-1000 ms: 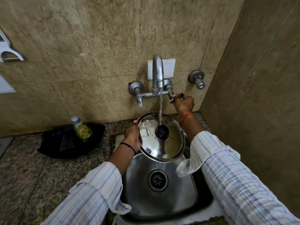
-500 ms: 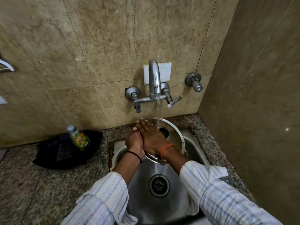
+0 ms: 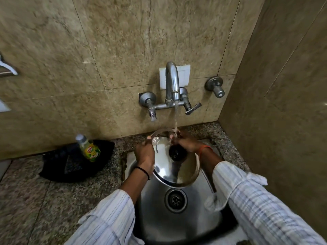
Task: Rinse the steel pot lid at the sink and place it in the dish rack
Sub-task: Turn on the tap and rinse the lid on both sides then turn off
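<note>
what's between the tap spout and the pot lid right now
In the head view, only a thin stream of water runs from the spout down to the lid, landing by the right hand near the black knob.

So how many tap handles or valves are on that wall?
3. A left lever handle on the mixer, pointing down; a right lever handle, angled right; and a separate round valve further right, near the corner. None seems hidden.
</note>
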